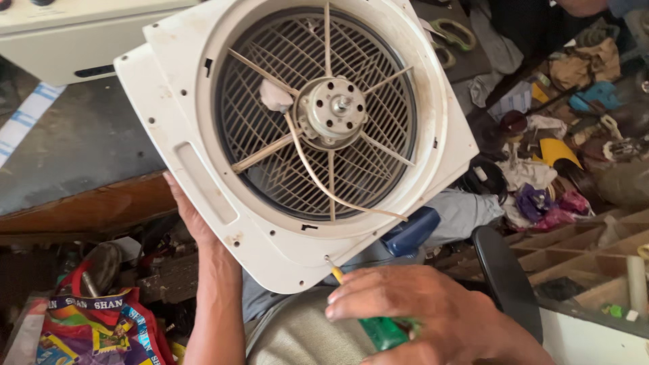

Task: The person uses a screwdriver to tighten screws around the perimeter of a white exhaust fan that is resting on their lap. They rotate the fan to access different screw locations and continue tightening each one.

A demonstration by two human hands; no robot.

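Observation:
A white square fan housing (pixel 203 101) fills the upper middle of the head view, tilted, with a round grille and a grey motor (pixel 332 111) at its centre. A thin white cable runs from the motor to the housing's lower right. My left hand (pixel 193 216) grips the housing's lower left edge from below. My right hand (pixel 419 314) is wrapped around a screwdriver with a green handle (pixel 382 332). Its yellow-tipped shaft (pixel 336 273) touches the housing's lower rim near a screw hole.
A grey work surface (pixel 74 149) and a white box (pixel 81 40) lie upper left. A colourful printed bag (pixel 94 331) sits lower left. Cluttered rags, tools and parts (pixel 554 149) fill the right, with a black seat edge (pixel 503 277) and wooden compartments (pixel 581 253) nearby.

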